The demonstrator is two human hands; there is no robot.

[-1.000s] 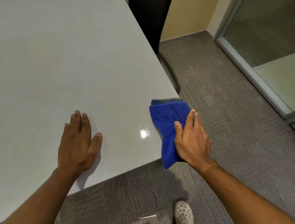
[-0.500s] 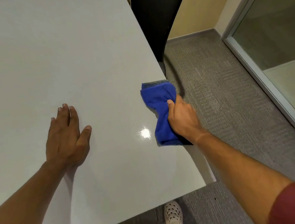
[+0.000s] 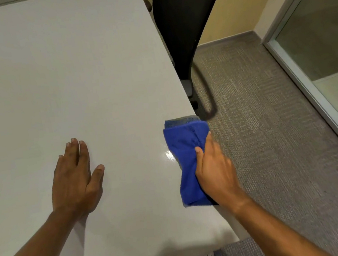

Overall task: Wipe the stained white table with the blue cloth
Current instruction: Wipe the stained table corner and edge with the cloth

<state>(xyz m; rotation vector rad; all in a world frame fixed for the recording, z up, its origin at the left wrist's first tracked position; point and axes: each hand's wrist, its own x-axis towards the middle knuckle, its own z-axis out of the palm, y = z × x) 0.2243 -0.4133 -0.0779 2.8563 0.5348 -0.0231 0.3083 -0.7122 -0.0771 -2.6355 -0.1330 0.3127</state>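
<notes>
Blue cloth [image 3: 188, 157]: soft, light, bunched at the table's [image 3: 73, 75] right edge; best gripped mid-fold.
Right hand [image 3: 215, 171]: clamped on it.
Left hand [image 3: 75, 180]: flat, fingers spread, empty.

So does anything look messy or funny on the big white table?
Nothing much. The smooth white table shows no stain I can make out, only a shiny glint beside the bunched blue cloth. The cloth sits at the table's right edge under the right hand; the left hand lies flat.

Blue cloth [image 3: 187, 146] (grey-edged), white table [image 3: 63, 76], grey flecked carpet [image 3: 268, 116].
</notes>
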